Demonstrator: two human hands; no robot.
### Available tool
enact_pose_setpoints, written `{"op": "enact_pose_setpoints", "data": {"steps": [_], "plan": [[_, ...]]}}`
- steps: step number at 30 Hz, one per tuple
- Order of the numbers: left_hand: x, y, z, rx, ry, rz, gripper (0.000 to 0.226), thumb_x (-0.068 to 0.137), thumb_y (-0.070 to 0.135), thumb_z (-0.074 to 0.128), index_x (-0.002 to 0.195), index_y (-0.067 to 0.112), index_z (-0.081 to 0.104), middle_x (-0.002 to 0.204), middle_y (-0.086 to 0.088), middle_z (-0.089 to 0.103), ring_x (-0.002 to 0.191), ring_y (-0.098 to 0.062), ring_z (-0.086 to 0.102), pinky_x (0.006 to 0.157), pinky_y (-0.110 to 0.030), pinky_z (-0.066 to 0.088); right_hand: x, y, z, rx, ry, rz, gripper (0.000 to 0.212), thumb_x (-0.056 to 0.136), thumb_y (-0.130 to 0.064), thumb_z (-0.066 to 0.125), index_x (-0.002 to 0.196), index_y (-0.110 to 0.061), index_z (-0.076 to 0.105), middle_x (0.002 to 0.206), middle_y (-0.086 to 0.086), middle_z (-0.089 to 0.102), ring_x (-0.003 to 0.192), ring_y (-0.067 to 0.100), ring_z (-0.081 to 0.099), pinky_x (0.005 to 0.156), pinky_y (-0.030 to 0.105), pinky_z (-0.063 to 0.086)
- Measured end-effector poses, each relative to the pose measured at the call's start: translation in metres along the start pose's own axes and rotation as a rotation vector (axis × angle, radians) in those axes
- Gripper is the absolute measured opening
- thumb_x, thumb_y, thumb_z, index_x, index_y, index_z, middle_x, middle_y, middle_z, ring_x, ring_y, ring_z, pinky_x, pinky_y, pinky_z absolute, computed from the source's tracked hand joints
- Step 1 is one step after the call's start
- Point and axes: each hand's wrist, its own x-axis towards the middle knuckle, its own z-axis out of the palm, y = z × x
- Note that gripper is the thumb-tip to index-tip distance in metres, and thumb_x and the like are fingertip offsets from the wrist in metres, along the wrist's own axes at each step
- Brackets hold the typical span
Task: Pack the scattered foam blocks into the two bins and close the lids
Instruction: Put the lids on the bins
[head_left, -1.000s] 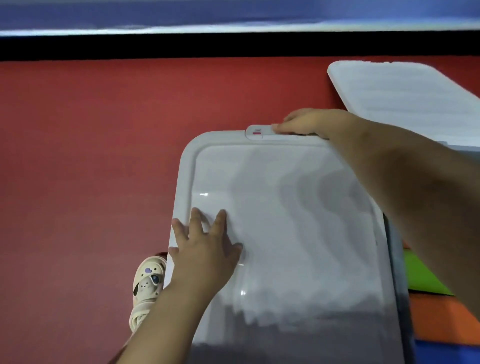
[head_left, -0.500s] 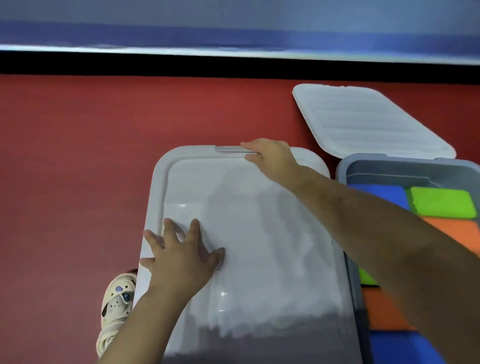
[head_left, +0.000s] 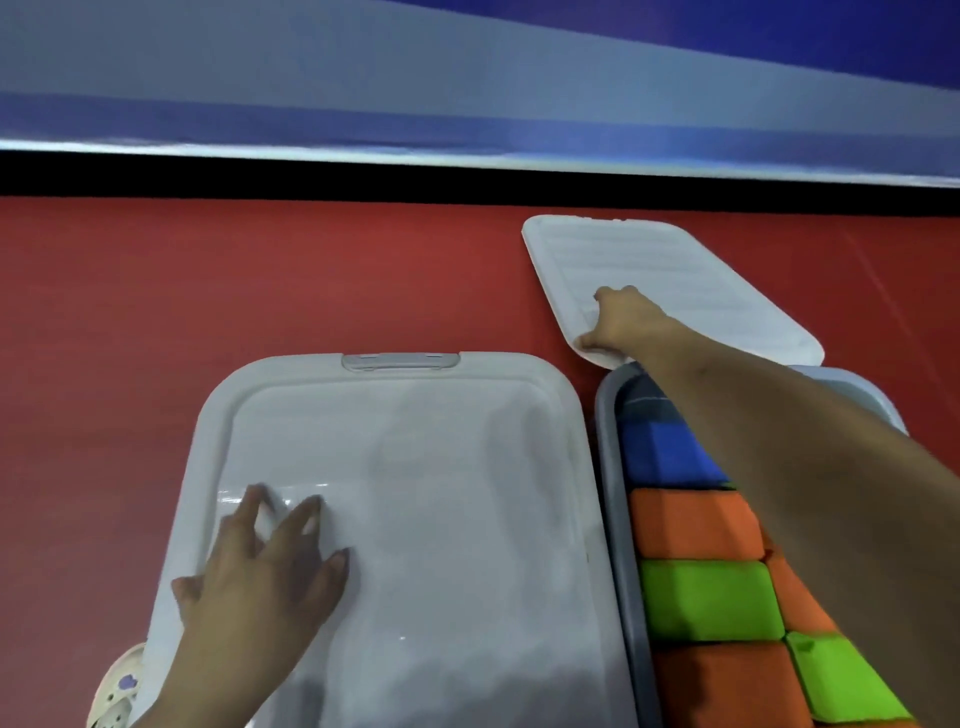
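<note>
On a red floor (head_left: 156, 322), 2 grey bins sit side by side, their long walls almost touching. The left bin wears its lid (head_left: 415, 519) flat and fully seated, the latch (head_left: 400, 361) at its far edge lying flush. The left hand (head_left: 260, 577) rests palm-down near the lid's left edge, fingers (head_left: 306, 514) spread and flat, gripping nothing. The right bin (head_left: 618, 519) stands open, packed with foam blocks (head_left: 696, 525) — blue at the far end, then orange and green in rows toward the camera — filling it to about rim height. Its ribbed white lid (head_left: 701, 270) lies tilted just beyond the bin's far end, its near edge meeting the bin's rim. The right arm reaches across the open bin, and the right hand (head_left: 621, 325) is on that lid's near left corner, fingers curled over the surface; whether the thumb closes underneath in a real grip cannot be told from this angle. At the lower left corner, a pale sandal (head_left: 111, 691) shows beside the closed bin. Beyond the floor, a black strip runs below a blue-grey wall (head_left: 467, 78).
</note>
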Motion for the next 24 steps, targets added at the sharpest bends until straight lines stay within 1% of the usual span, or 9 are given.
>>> {"op": "enact_pose_setpoints", "data": {"steps": [3, 6, 9, 11, 14, 18, 21, 22, 24], "plan": [[0.005, 0.005, 0.005, -0.02, 0.089, -0.012, 0.059, 0.065, 0.067, 0.047, 0.117, 0.04, 0.05, 0.136, -0.005, 0.046, 0.118, -0.039, 0.053, 0.079, -0.067, 0.041, 0.029, 0.002, 0.022, -0.048, -0.154, 0.036, 0.1, 0.058, -0.058, 0.08, 0.136, -0.016, 0.033, 0.129, 0.012, 0.049, 0.115, 0.032, 0.05, 0.091, 0.045, 0.046], [0.004, 0.011, 0.008, 0.029, 0.122, -0.006, 0.056, 0.066, 0.063, 0.046, 0.116, 0.037, 0.048, 0.135, -0.007, 0.044, 0.119, -0.046, 0.048, 0.079, -0.067, 0.04, 0.056, 0.003, 0.045, -0.137, -0.222, 0.118, 0.117, 0.05, -0.055, 0.084, 0.143, -0.024, 0.019, 0.139, 0.019, 0.037, 0.126, 0.04, 0.038, 0.097, 0.051, 0.041], [0.004, 0.018, 0.008, 0.065, 0.135, -0.028, 0.052, 0.069, 0.048, 0.069, 0.114, 0.036, 0.045, 0.136, -0.007, 0.043, 0.119, -0.048, 0.044, 0.081, -0.063, 0.039, 0.072, 0.001, 0.063, -0.158, -0.18, 0.18, 0.1, 0.071, -0.026, 0.07, 0.149, -0.015, 0.008, 0.151, 0.024, 0.017, 0.138, 0.044, 0.021, 0.108, 0.057, 0.027], [0.006, 0.015, 0.012, 0.109, 0.118, -0.035, 0.061, 0.068, 0.038, 0.081, 0.117, 0.033, 0.044, 0.137, -0.008, 0.042, 0.118, -0.049, 0.043, 0.081, -0.063, 0.038, 0.068, -0.005, 0.061, -0.085, -0.081, 0.195, 0.08, 0.078, -0.014, 0.062, 0.145, -0.006, 0.02, 0.149, 0.024, 0.024, 0.137, 0.044, 0.024, 0.11, 0.056, 0.025], [0.003, 0.008, 0.016, 0.156, 0.08, -0.02, 0.069, 0.063, 0.036, 0.085, 0.119, 0.03, 0.045, 0.138, -0.012, 0.042, 0.118, -0.051, 0.043, 0.079, -0.067, 0.038, 0.052, -0.005, 0.038, -0.026, 0.147, 0.111, 0.053, 0.085, 0.0, 0.052, 0.135, 0.004, 0.034, 0.137, 0.024, 0.042, 0.126, 0.043, 0.04, 0.104, 0.052, 0.03], [0.006, -0.008, 0.014, 0.164, -0.033, 0.0, 0.071, 0.064, 0.044, 0.082, 0.124, 0.029, 0.047, 0.141, -0.011, 0.038, 0.124, -0.046, 0.041, 0.084, -0.068, 0.038, 0.009, 0.012, -0.01, -0.122, 0.325, -0.015, 0.054, 0.083, 0.01, 0.05, 0.133, 0.007, 0.033, 0.129, 0.027, 0.044, 0.116, 0.047, 0.048, 0.093, 0.053, 0.04], [0.013, -0.007, 0.005, 0.084, -0.266, -0.053, 0.076, 0.078, 0.074, 0.044, 0.139, 0.03, 0.043, 0.152, -0.003, 0.025, 0.139, -0.032, 0.023, 0.106, -0.06, 0.031, -0.034, 0.039, -0.047, -0.188, 0.406, -0.062, 0.054, 0.087, 0.008, 0.042, 0.139, 0.004, 0.027, 0.129, 0.027, 0.043, 0.11, 0.048, 0.051, 0.088, 0.053, 0.043], [0.012, -0.001, 0.003, 0.03, -0.294, -0.071, 0.08, 0.078, 0.077, 0.04, 0.142, 0.03, 0.039, 0.155, -0.003, 0.021, 0.141, -0.03, 0.021, 0.109, -0.058, 0.03, -0.05, 0.049, -0.057, -0.199, 0.425, -0.071, 0.056, 0.088, 0.008, 0.042, 0.141, 0.003, 0.024, 0.129, 0.026, 0.042, 0.109, 0.047, 0.051, 0.088, 0.052, 0.044], [0.0, 0.021, -0.011, -0.075, -0.203, -0.07, 0.084, 0.074, 0.067, 0.06, 0.144, 0.028, 0.036, 0.157, -0.005, 0.018, 0.138, -0.034, 0.033, 0.106, -0.058, 0.034, -0.087, 0.065, -0.076, -0.214, 0.468, -0.093, 0.062, 0.086, 0.009, 0.043, 0.143, 0.001, 0.022, 0.128, 0.025, 0.041, 0.106, 0.045, 0.052, 0.086, 0.05, 0.044]]}}
